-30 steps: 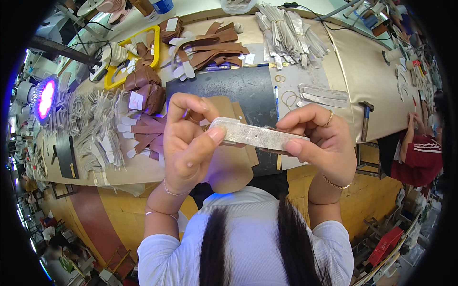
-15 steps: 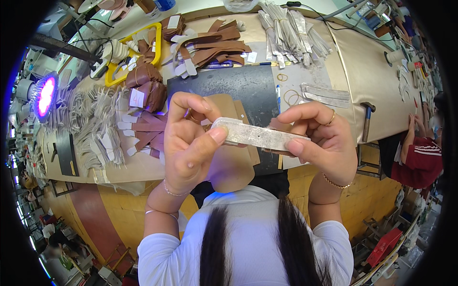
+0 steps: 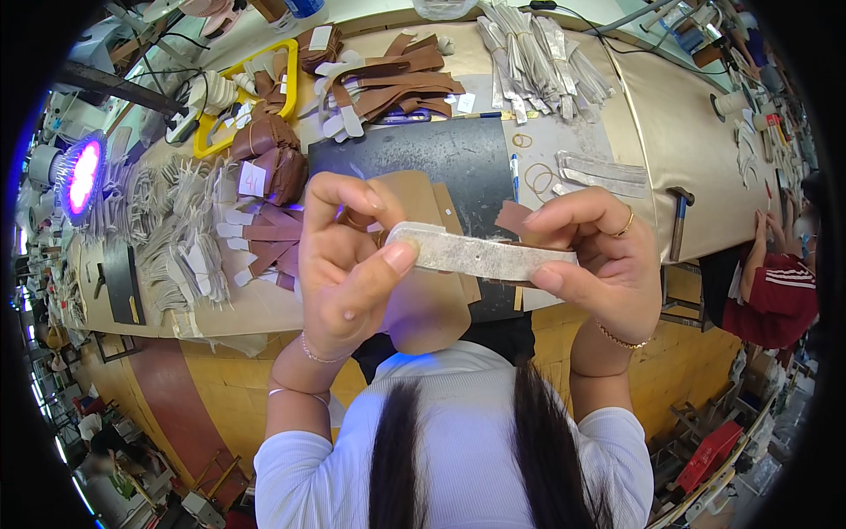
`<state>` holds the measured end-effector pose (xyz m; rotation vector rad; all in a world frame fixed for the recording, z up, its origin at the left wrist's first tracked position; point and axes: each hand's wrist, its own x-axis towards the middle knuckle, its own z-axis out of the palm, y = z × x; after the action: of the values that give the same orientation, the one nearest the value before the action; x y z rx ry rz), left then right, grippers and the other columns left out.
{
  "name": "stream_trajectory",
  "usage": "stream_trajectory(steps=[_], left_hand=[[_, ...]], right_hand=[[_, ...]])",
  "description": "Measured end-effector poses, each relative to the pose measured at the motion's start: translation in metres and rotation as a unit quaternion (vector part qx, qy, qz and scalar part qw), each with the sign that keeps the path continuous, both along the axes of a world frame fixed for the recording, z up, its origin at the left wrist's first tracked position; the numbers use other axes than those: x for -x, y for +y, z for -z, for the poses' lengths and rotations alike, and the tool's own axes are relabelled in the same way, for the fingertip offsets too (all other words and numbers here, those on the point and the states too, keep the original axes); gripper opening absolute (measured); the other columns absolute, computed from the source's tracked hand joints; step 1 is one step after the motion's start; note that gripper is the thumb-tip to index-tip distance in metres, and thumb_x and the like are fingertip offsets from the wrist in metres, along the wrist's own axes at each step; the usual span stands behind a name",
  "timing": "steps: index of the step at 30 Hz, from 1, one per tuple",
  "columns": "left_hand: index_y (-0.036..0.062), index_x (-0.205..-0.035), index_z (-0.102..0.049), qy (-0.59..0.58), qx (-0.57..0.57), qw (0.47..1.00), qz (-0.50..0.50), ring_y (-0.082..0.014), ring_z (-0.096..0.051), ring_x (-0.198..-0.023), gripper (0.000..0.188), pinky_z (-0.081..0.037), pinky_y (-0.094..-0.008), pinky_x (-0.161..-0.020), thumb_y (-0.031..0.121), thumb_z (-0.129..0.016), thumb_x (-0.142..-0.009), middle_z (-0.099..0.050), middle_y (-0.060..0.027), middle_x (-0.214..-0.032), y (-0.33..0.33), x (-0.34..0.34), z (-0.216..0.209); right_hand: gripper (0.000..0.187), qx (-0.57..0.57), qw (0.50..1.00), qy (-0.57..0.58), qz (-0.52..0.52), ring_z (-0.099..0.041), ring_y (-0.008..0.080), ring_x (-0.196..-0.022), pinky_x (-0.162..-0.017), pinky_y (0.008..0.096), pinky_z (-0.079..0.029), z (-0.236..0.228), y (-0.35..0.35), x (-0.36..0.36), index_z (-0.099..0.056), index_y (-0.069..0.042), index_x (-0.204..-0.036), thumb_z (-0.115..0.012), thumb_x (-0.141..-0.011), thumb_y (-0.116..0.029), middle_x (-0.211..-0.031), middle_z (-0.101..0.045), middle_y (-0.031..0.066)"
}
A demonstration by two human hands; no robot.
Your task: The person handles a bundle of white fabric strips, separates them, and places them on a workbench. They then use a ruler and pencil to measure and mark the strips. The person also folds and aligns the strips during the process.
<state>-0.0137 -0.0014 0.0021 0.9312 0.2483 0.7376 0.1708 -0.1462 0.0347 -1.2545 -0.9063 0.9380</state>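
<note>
Between my two hands, above the near edge of the table, stretches a pale grey-white strip (image 3: 480, 257) with a rounded left end and a small hole near its middle. My left hand (image 3: 348, 264) pinches the rounded end between thumb and fingers. At the other end, my right hand (image 3: 604, 256) grips the strip, thumb in front and fingers behind. A piece of brown strip (image 3: 514, 217) sticks up behind it by my right fingers. Below lie a tan sheet (image 3: 427, 317) with a rounded near end and a black board (image 3: 480, 167).
Brown strips with pale ends (image 3: 397, 84) lie beyond the board, near a yellow basket (image 3: 293, 79). Bundled grey strips (image 3: 546, 62) sit at the far right, a hammer (image 3: 679, 220) at the right edge. A glowing lamp (image 3: 85, 178) stands left; a person in red (image 3: 775, 295) is at right.
The strip has turned slightly and bows a little between my hands. More of the brown piece shows behind it by my right fingers. Both hands keep their hold.
</note>
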Motion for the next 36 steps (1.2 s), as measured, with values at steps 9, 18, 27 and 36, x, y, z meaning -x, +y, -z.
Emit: stream_trajectory(steps=[9,18,27,36], left_hand=[[0.0109,-0.115,-0.043,-0.006,-0.004,1.000,0.004,-0.0128,-0.050,-0.085,0.042,-0.044,-0.0272,-0.080,-0.005,-0.065,-0.083,-0.053,-0.0071,-0.094,0.001,0.003,0.000],[0.0117,-0.113,-0.041,-0.016,-0.084,0.996,-0.022,-0.0124,-0.050,-0.082,0.042,-0.045,-0.0277,-0.078,-0.006,-0.065,-0.084,-0.053,-0.0071,-0.094,0.001,0.005,0.000],[0.0117,-0.121,-0.039,-0.010,-0.099,0.995,-0.028,-0.0175,-0.060,-0.084,0.047,-0.050,-0.0316,-0.078,0.000,-0.066,-0.085,-0.057,-0.0110,-0.096,0.006,0.010,0.012],[0.0128,-0.144,-0.022,-0.031,0.034,0.997,0.057,-0.0287,-0.071,-0.083,0.067,-0.059,-0.0352,-0.068,0.002,-0.063,-0.092,-0.065,-0.0157,-0.094,-0.010,-0.009,-0.002]], right_hand=[[0.034,-0.001,1.000,0.004,-0.009,-0.058,0.0052,-0.077,-0.070,0.0191,-0.046,-0.002,0.003,0.001,-0.069,0.000,-0.113,-0.081,-0.082,-0.007,-0.090,-0.064,0.0005],[0.044,0.007,0.995,-0.099,0.009,-0.061,0.0128,-0.084,-0.082,0.0259,-0.048,-0.005,0.004,0.002,-0.064,0.004,-0.111,-0.084,-0.072,-0.002,-0.094,-0.066,0.0073],[0.036,-0.022,0.993,-0.109,0.029,-0.058,0.0080,-0.079,-0.071,0.0221,-0.046,-0.002,0.004,0.006,-0.070,-0.001,-0.109,-0.084,-0.076,-0.007,-0.093,-0.067,0.0027],[0.029,-0.080,0.992,-0.069,0.063,-0.061,0.0070,-0.080,-0.073,0.0222,-0.049,0.008,0.007,0.023,-0.069,-0.002,-0.112,-0.078,-0.084,-0.006,-0.096,-0.069,0.0027]])
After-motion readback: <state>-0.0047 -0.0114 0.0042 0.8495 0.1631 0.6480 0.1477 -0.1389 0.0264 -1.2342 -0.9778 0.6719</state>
